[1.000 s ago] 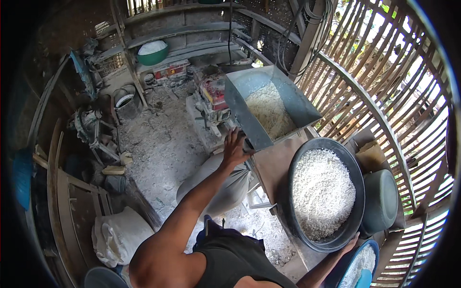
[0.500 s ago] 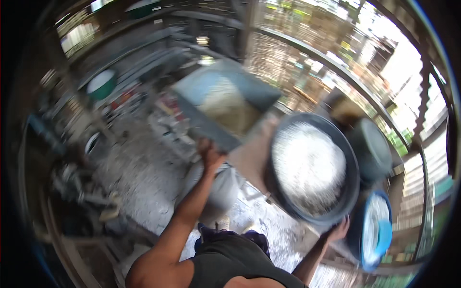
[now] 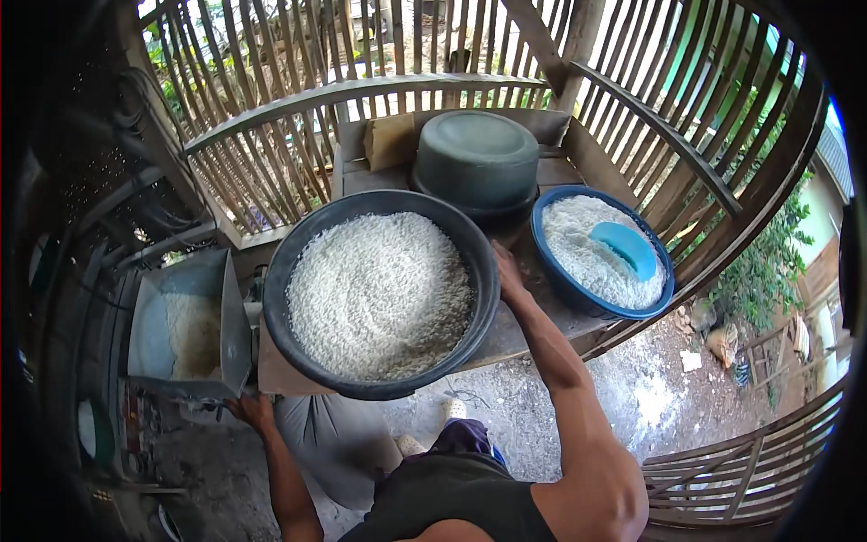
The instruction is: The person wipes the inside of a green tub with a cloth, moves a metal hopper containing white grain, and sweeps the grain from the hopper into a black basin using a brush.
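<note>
Head view: the biggest thing before me is the slatted bamboo wall (image 3: 298, 135), thin upright strips crossed by curved rails, bending around the wooden table (image 3: 528, 330). On the table sits a wide black basin (image 3: 379, 294), round and smooth-rimmed, heaped with coarse white grain (image 3: 379, 289); my right hand (image 3: 508, 271) rests against its right rim, though I cannot tell how far my fingers are curled. To the left, lower down, stands a grey metal hopper (image 3: 185, 321), square and flat-sided, with pale grain inside; my left hand (image 3: 253, 411) lies at its lower corner, touching the underside, its grip hidden from me. Behind the black basin a dull green basin (image 3: 477, 158) is turned upside down. Just right of it, a blue basin (image 3: 601, 253) holds more white grain and a light blue plastic scoop (image 3: 625, 248). A flat brown cardboard piece (image 3: 390, 140) leans at the back of the table.
</note>
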Demonstrator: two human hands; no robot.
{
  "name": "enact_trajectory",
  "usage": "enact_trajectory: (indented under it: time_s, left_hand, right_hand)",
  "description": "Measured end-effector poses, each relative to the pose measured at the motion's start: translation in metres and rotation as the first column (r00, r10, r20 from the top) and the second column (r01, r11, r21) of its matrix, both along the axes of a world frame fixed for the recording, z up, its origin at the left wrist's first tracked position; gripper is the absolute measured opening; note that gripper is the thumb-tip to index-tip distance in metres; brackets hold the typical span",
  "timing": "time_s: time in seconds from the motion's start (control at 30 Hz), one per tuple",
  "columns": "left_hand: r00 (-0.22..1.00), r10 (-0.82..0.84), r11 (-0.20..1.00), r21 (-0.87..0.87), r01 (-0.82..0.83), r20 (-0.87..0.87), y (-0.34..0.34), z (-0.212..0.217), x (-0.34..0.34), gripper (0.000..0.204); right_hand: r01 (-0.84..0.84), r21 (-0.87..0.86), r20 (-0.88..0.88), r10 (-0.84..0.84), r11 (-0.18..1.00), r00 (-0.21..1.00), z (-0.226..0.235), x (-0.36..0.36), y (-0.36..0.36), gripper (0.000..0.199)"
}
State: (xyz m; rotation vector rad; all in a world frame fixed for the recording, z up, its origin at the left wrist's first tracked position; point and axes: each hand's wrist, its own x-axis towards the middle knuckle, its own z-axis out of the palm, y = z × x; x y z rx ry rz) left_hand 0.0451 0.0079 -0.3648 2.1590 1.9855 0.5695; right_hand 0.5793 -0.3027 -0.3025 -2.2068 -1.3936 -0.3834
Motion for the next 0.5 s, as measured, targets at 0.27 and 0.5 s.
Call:
enact_trajectory:
  time_s: [0.27, 0.5]
  left_hand:
    - [0.999, -0.004, 0.998, 0.063, 0.002, 0.035, 0.011, -0.012, -0.014, 0.083]
    - [0.998, -0.058, 0.992, 0.115, 0.058, 0.001, 0.029, -0.047, -0.05, 0.067]
  right_hand:
    - [0.076, 0.464, -0.838, 0.409, 0.883, 0.362, -0.079, 0.024, 0.066, 0.052]
    - [-0.184, -0.109, -0.388, 0.128, 0.977, 0.912, -0.034, 0.062, 0.098, 0.035]
